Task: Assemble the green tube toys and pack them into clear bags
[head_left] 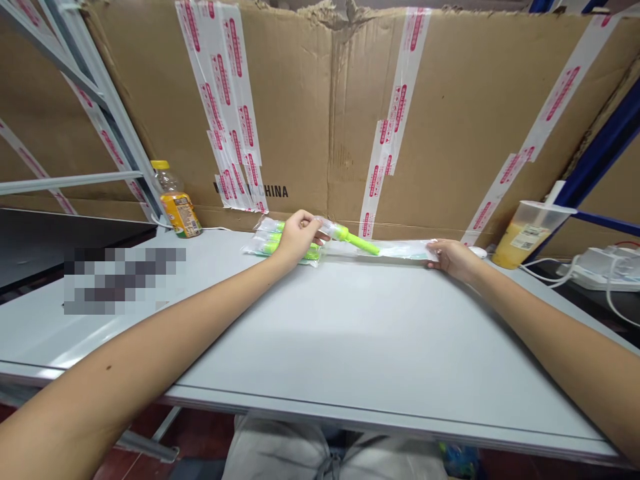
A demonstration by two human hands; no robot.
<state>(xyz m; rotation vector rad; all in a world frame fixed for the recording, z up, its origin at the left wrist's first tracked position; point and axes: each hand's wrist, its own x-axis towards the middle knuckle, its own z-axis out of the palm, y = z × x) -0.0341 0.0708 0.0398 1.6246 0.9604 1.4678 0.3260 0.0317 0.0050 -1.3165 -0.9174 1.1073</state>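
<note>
My left hand [301,239] is closed round the clear end of a bright green stick-shaped thing [361,243], whose exact kind I cannot make out. Its green end slants down to the right, over a clear plastic sleeve [407,251]. The sleeve's right end is pinched between the fingers of my right hand [453,258]. Beside and partly behind my left hand, several similar green pieces [270,237] lie on the table in clear plastic wrapping. My left fingers hide part of those pieces and the sleeve's left end.
A pale grey table [350,333] spans the front. Behind it stands a large taped cardboard sheet [300,120]. A juice bottle [181,210] is at the back left; a cup with a straw [523,233] and a white power strip [600,270] with cables are at the right.
</note>
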